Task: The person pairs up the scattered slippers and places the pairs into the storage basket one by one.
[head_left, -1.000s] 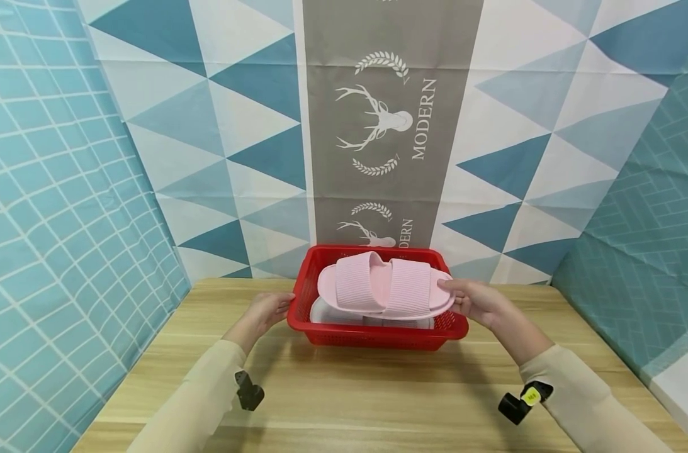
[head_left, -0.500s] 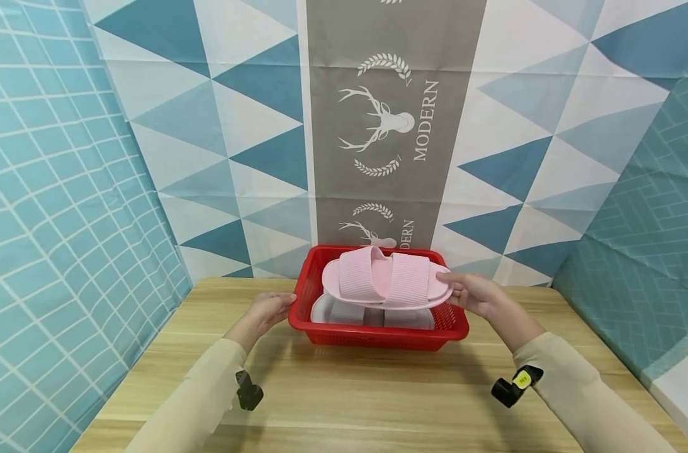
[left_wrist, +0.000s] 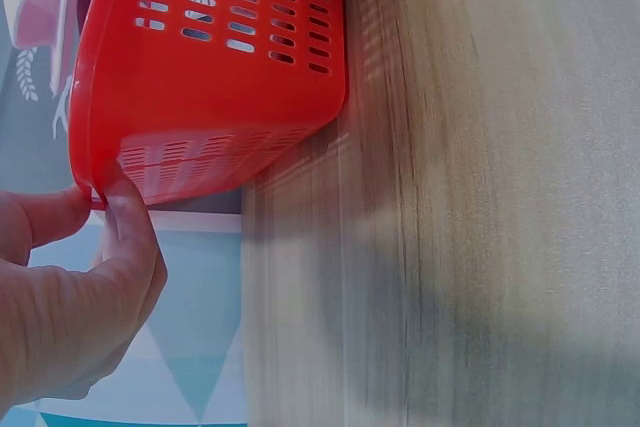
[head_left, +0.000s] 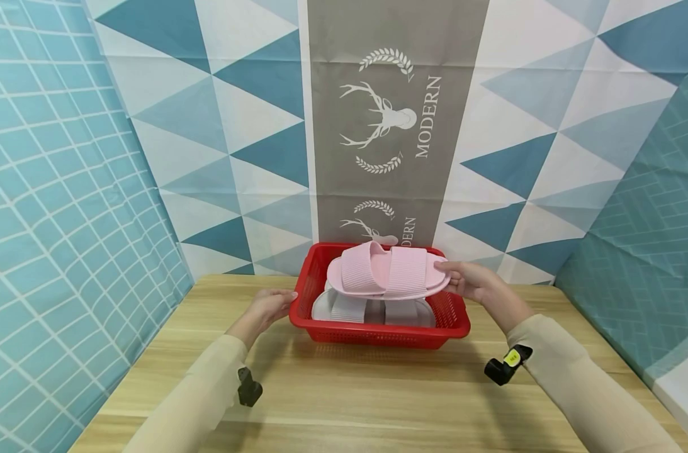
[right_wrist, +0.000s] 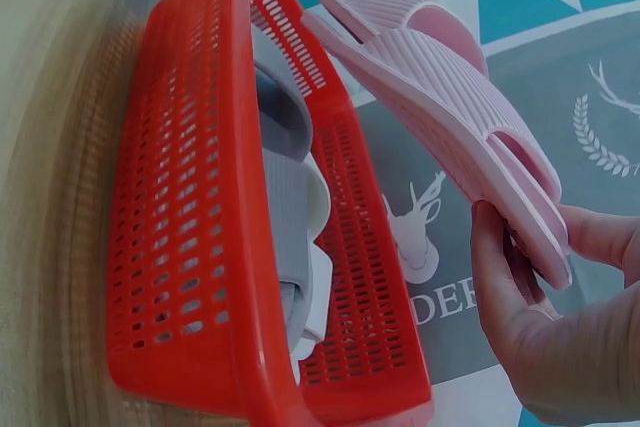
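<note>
My right hand (head_left: 469, 281) pinches the right end of a pair of pink slippers (head_left: 408, 270), nested one into the other. In the right wrist view the pink slippers (right_wrist: 440, 97) hang tilted above the basket, apart from what lies inside. My left hand (head_left: 269, 308) grips the left rim of a red plastic basket (head_left: 372, 336). Its thumb and fingers pinch that rim in the left wrist view, where the hand (left_wrist: 85, 292) is at the basket's corner. Inside the basket lie grey-white slippers (head_left: 349, 309), partly hidden by the pink ones; how many cannot be told.
The basket stands at the back of a wooden table (head_left: 344, 396). Behind it rises a patterned wall covering (head_left: 264, 157), with a blue tiled covering (head_left: 49, 207) at the left and a teal one (head_left: 644, 233) at the right.
My right hand has moved the pink slippers up and towards the back of the basket, showing more of the grey-white slippers below. The left hand stays on the rim.
</note>
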Demonstrator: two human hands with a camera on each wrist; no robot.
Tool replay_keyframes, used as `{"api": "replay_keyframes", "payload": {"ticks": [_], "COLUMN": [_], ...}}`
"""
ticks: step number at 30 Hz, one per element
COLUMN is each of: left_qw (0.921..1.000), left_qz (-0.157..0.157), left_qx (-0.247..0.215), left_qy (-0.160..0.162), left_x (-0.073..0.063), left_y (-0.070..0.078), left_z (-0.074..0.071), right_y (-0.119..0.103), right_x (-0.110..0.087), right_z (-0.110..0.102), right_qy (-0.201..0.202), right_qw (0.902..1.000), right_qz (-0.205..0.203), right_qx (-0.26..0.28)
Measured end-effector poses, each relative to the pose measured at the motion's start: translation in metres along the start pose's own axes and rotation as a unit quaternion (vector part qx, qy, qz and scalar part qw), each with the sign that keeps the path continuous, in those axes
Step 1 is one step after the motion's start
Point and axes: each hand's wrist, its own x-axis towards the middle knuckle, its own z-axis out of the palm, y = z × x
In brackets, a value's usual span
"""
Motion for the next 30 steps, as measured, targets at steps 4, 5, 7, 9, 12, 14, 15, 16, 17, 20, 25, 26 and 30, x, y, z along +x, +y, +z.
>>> {"api": "replay_keyframes", "payload": {"ticks": [4, 5, 7, 9, 12, 14, 15, 16, 17, 20, 25, 26, 30], "left_qw": [0.9999, 0.9999, 0.9999, 0.9999, 0.9999, 0.9998, 0.9998, 0.9998, 0.9998, 0.9997, 0.9997, 0.9997, 0.9997], "left_qz": [-0.002, -0.002, -0.005, -0.008, -0.014, -0.016, -0.016, -0.016, -0.015, -0.014, -0.016, -0.017, -0.019], "left_qx": [0.010, 0.011, 0.011, 0.008, 0.007, 0.001, -0.002, -0.004, -0.006, -0.013, -0.015, -0.016, -0.014], "left_qy": [0.001, -0.001, -0.003, -0.007, -0.006, -0.005, -0.005, -0.006, -0.009, -0.012, -0.011, -0.009, -0.004], "left_x": [-0.001, -0.001, -0.001, -0.002, -0.002, -0.002, -0.002, -0.001, -0.001, 0.000, 0.001, 0.001, 0.001], "left_y": [0.003, 0.003, 0.004, 0.005, 0.006, 0.006, 0.006, 0.005, 0.005, 0.004, 0.003, 0.003, 0.005], "left_z": [0.001, 0.001, 0.000, 0.000, 0.000, 0.001, 0.001, 0.001, 0.000, -0.001, -0.001, -0.001, -0.001], "right_y": [-0.003, -0.004, -0.006, -0.008, -0.012, -0.014, -0.015, -0.016, -0.017, -0.019, -0.021, -0.021, -0.024], "right_x": [0.006, 0.008, 0.011, 0.013, 0.016, 0.017, 0.018, 0.019, 0.021, 0.024, 0.028, 0.029, 0.034], "right_z": [-0.002, -0.002, -0.001, -0.001, 0.000, 0.001, 0.002, 0.003, 0.004, 0.006, 0.009, 0.010, 0.013], "right_qy": [0.001, 0.001, 0.002, -0.001, -0.006, -0.003, -0.001, 0.000, 0.003, 0.011, 0.017, 0.019, 0.019], "right_qw": [0.9999, 0.9999, 0.9999, 0.9999, 0.9997, 0.9997, 0.9996, 0.9996, 0.9996, 0.9995, 0.9993, 0.9992, 0.9993], "right_qz": [-0.006, -0.007, -0.009, -0.010, -0.010, -0.009, -0.008, -0.007, -0.005, 0.001, 0.005, 0.005, 0.007], "right_qx": [-0.008, -0.009, -0.011, -0.012, -0.020, -0.024, -0.025, -0.027, -0.026, -0.030, -0.034, -0.034, -0.033]}}
